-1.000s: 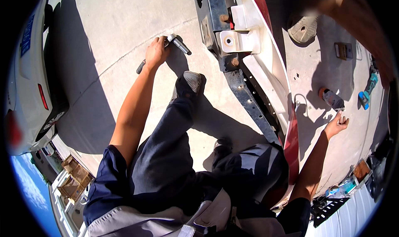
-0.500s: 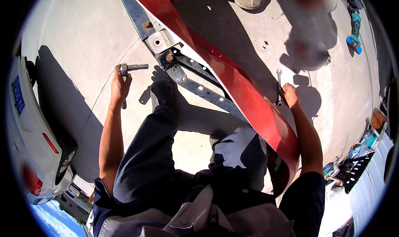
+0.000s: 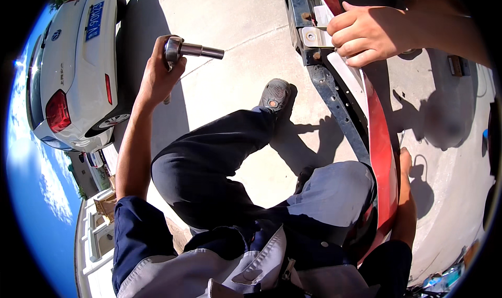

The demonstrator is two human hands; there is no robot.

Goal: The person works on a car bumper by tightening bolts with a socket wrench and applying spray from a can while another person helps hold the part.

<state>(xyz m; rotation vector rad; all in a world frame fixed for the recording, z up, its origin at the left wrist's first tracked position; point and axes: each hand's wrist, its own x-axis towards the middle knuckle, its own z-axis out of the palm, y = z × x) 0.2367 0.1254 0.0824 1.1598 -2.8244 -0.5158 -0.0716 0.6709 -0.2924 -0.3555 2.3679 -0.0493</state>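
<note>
My left hand (image 3: 159, 78), raised on the left, is closed round a ratchet wrench (image 3: 172, 51) with a long socket (image 3: 204, 51) pointing right. On the right, my right hand (image 3: 404, 161) is beyond a long red curved panel (image 3: 381, 141), its fingers partly hidden. It seems closed on a slim silver wrench, of which only a tip (image 3: 401, 136) shows. A black drilled metal frame (image 3: 334, 102) runs along the panel's near side, with a pale bracket (image 3: 312, 36) and rusty bolts. Another person's hand (image 3: 366, 34) lies over the panel's upper edge beside the bracket.
A white car (image 3: 78, 68) stands at the left. My shoe (image 3: 275, 95) rests on the sunlit concrete (image 3: 235, 15), and my right knee (image 3: 334, 188) is close against the panel. A small brown box (image 3: 458, 66) lies at the upper right; assorted items (image 3: 442, 281) are at lower right.
My view has turned, so the panel appears farther right and steeper. Another person's hand has come onto its upper edge. The ratchet wrench remains in my left hand, which appears higher.
</note>
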